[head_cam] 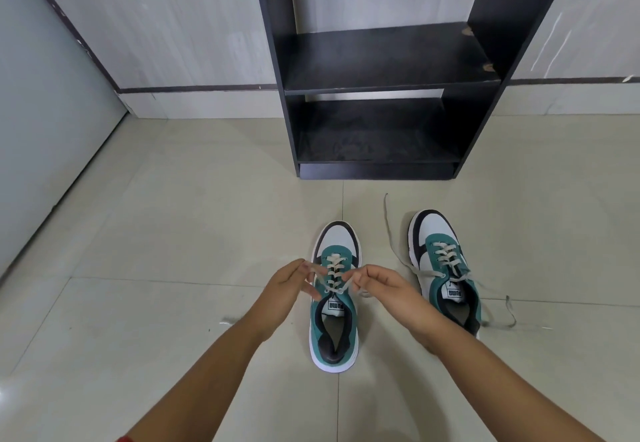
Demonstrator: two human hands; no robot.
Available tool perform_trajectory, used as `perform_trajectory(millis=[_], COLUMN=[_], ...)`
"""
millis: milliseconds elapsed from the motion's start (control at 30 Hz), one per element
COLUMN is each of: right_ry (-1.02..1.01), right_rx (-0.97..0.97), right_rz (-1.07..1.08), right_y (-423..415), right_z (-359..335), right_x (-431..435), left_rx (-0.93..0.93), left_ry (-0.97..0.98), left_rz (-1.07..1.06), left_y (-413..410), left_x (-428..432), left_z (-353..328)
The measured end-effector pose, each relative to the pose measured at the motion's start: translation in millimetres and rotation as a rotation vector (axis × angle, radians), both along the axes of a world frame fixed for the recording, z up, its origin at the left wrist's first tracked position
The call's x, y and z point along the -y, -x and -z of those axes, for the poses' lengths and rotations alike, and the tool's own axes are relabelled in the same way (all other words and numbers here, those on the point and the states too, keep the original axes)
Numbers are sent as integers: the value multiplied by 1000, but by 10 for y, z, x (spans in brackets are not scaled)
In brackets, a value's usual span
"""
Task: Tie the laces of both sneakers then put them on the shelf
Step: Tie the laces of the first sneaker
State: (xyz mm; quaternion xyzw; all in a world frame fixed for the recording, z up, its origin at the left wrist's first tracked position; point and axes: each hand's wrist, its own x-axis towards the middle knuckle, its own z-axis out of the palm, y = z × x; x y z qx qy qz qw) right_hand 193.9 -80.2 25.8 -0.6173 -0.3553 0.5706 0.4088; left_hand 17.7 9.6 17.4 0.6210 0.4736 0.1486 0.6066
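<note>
Two teal, white and black sneakers stand on the tiled floor, toes pointing away from me. The left sneaker [335,334] is between my hands. My left hand [285,291] pinches one end of its grey lace [334,273] on the left side, and my right hand [388,289] pinches the other end on the right side. Both lace ends are pulled taut above the tongue. The right sneaker [438,254] stands apart to the right, its loose lace [393,244] trailing over the floor on both sides. The black shelf [381,60] stands ahead against the wall.
The shelf has two open levels, a lower one [377,136] near the floor and one above it. A pale door or panel [45,130] runs along the left. Light floor tiles [173,233] surround the shoes.
</note>
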Motion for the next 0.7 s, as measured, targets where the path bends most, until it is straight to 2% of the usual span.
perform_trajectory(millis=[167, 233, 467, 700], right_ry=[-89, -99, -51, -74], right_rx=[-122, -175, -181, -259], right_rz=[57, 77, 72, 209], right_y=[-11, 9, 81, 96], right_z=[-120, -132, 14, 137], right_x=[-86, -110, -156, -214], left_rx=[177, 186, 161, 228], left_ry=[35, 30, -29, -4], left_rz=[-86, -92, 19, 139], left_y=[-63, -96, -141, -90], left_x=[-29, -25, 50, 41], left_z=[-167, -206, -167, -120])
